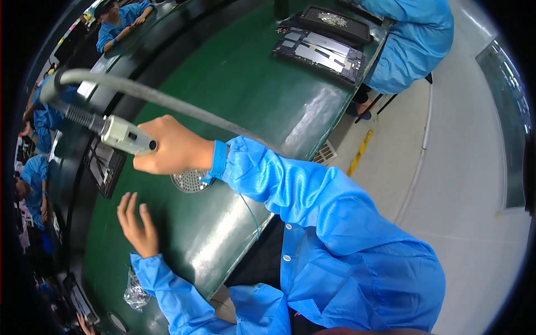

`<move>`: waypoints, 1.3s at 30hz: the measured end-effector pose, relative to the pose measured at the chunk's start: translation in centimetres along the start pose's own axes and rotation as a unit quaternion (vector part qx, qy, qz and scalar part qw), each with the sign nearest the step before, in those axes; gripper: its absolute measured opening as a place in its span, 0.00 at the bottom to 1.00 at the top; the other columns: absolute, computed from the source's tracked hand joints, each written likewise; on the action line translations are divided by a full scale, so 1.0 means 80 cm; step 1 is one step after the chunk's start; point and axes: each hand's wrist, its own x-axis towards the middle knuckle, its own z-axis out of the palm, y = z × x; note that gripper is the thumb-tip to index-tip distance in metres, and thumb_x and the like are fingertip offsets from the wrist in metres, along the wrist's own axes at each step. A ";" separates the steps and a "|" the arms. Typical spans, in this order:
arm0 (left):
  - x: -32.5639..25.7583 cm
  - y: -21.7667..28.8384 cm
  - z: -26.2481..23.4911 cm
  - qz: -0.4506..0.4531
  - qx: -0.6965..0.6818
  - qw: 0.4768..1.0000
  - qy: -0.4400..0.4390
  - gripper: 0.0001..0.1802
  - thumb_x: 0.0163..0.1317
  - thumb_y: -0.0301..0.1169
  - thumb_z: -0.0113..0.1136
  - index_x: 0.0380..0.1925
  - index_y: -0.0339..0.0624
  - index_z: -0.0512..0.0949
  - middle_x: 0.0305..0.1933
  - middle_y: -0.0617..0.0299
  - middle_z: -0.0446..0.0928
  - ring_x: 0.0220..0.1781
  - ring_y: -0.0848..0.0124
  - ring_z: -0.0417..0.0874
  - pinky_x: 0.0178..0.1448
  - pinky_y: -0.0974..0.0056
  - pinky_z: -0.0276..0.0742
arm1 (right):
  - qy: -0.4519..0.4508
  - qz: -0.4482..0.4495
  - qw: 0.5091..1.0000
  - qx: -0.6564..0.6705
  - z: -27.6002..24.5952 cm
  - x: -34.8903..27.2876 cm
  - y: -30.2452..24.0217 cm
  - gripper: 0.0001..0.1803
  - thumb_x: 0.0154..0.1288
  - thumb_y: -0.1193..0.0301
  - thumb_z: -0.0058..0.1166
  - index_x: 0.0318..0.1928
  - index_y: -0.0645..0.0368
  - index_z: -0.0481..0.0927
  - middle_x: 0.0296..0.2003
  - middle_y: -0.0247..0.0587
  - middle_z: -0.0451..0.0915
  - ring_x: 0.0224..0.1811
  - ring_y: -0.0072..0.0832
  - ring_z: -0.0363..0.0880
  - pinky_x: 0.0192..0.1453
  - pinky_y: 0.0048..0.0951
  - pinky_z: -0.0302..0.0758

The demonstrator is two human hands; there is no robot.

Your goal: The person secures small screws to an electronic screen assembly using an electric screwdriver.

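My right hand (176, 146) is wrapped round a beige-grey hand tool (127, 135), with a ribbed sleeve and a thick grey hose (151, 96) joined to its end. The tool's exact kind I cannot make out. A blue wrist strap (219, 159) circles that wrist, and a thin cord trails from it. Just past the tool an opened, tablet-like device (104, 166) lies at the far edge of the green bench. Nearer to me, my left hand (140, 226) hovers above or rests on the bench, fingers spread, holding nothing. Below my right wrist, a round perforated metal plate (191, 183) is partly covered.
A crumpled clear plastic bag (137, 291) sits by my left sleeve. Opened tablet-like devices (324, 54) and a black tray (360, 34) of small parts are stacked at upper right. A co-worker in blue (416, 47) sits there; others work across a dark line at left.
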 end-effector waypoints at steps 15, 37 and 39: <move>-0.018 0.087 0.025 0.128 -0.027 0.979 -0.153 0.31 0.61 0.36 0.68 0.65 0.43 0.76 0.71 0.52 0.71 0.71 0.50 0.72 0.72 0.49 0.67 | 0.133 0.081 0.956 0.250 -0.026 0.016 -0.051 0.08 0.59 0.77 0.53 0.26 0.69 0.82 0.23 0.44 0.84 0.13 0.23 0.76 0.16 0.27 0.70; -0.013 0.083 0.029 0.119 -0.120 0.978 -0.126 0.28 0.62 0.37 0.69 0.61 0.40 0.76 0.66 0.50 0.74 0.69 0.51 0.75 0.69 0.52 0.75 | -0.064 0.106 0.979 0.159 -0.007 -0.006 -0.005 0.16 0.60 0.65 0.67 0.36 0.68 0.85 0.24 0.38 0.83 0.19 0.21 0.78 0.24 0.27 0.73; -0.018 0.080 0.019 0.124 -0.102 0.981 -0.105 0.28 0.61 0.37 0.69 0.60 0.40 0.76 0.65 0.51 0.74 0.67 0.51 0.76 0.67 0.52 0.76 | -0.088 0.113 0.968 0.204 0.000 -0.012 -0.016 0.10 0.67 0.73 0.55 0.35 0.70 0.83 0.18 0.40 0.79 0.13 0.23 0.73 0.18 0.24 0.69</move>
